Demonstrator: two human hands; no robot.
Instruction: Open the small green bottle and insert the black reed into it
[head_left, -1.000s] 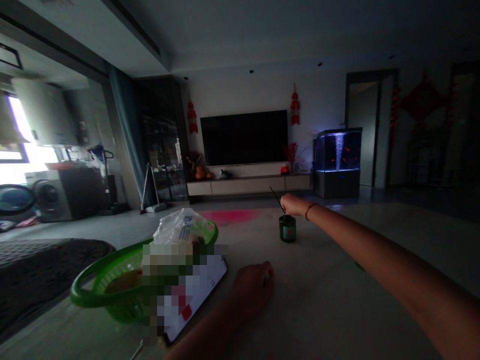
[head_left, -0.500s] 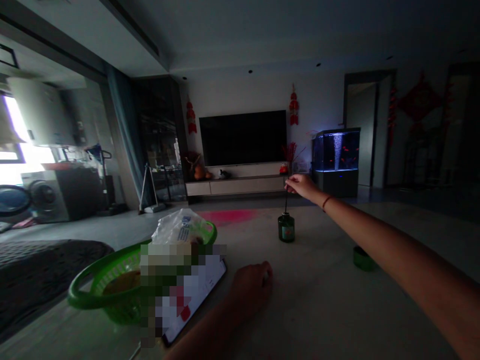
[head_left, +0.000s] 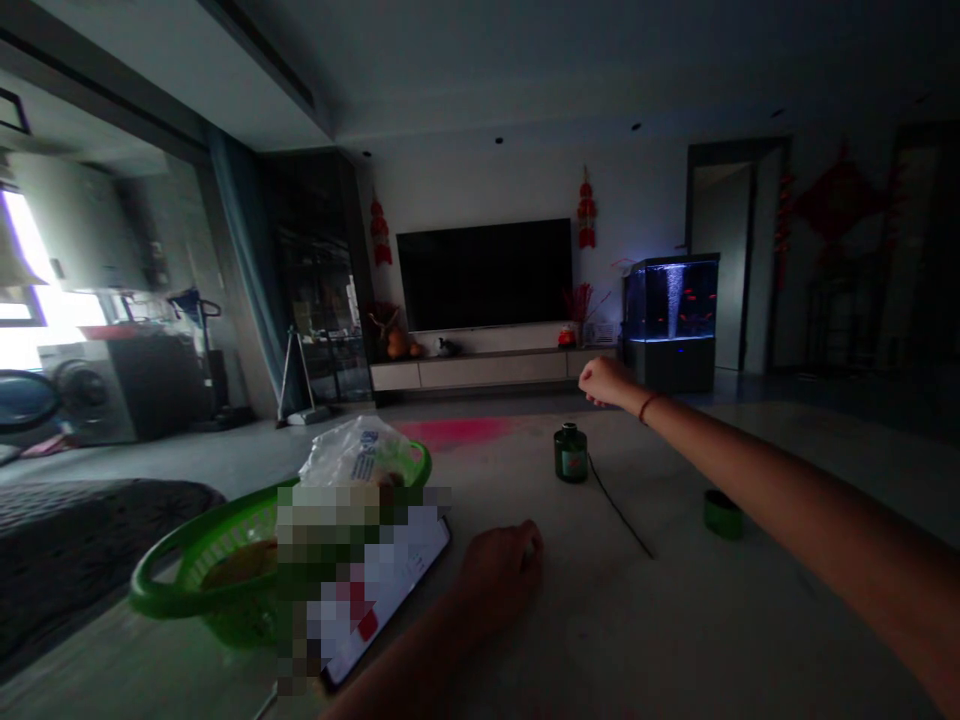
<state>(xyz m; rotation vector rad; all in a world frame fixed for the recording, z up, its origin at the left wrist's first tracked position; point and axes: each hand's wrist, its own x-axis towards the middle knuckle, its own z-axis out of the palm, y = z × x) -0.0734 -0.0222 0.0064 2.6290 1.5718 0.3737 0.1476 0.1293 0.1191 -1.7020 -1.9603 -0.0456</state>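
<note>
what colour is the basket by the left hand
The basket is bright green, and it shows best in the head view.

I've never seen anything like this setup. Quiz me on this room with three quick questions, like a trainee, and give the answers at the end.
1. Which hand wears the red wristband, left or right?
2. True or false: the thin black rod stands inside the dark green jar.
3. What glows blue beyond the right hand, right of the wall-mounted television?

Key: 1. Right. 2. False, it lies outside the jar. 3. An aquarium.
</note>
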